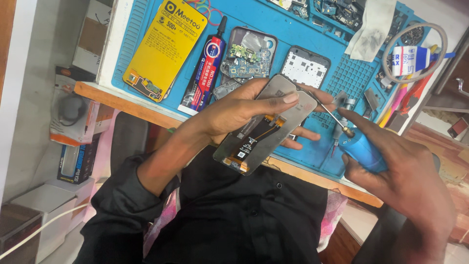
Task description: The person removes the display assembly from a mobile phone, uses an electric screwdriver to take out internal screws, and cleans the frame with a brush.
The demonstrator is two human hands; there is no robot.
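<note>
the left hand (pixel 244 110) holds a phone screen panel (pixel 266 129) above the person's lap, just in front of the edge of the surface (pixel 122 100). its grip is closed around the panel, thumb laid flat across the upper back and fingers showing under the far side. the panel is tilted, back side up, with a black flex cable and orange strips running down its middle.

the right hand (pixel 400 176) has its grip wrapped around a blue-handled screwdriver (pixel 361 151). the thin metal shaft points up and left toward the top corner of the panel; the tip seems to touch that corner, though the view there is too small to be sure.

on the blue work mat (pixel 312 29) behind the hands lie an opened phone body with bare circuit boards (pixel 246 56), a second phone frame with a white inner plate (pixel 305 68), a black and red glue tube (pixel 205 71) and a yellow packet (pixel 163 46). a grey ring of tubing (pixel 415 54) sits at the right end of the mat.
</note>
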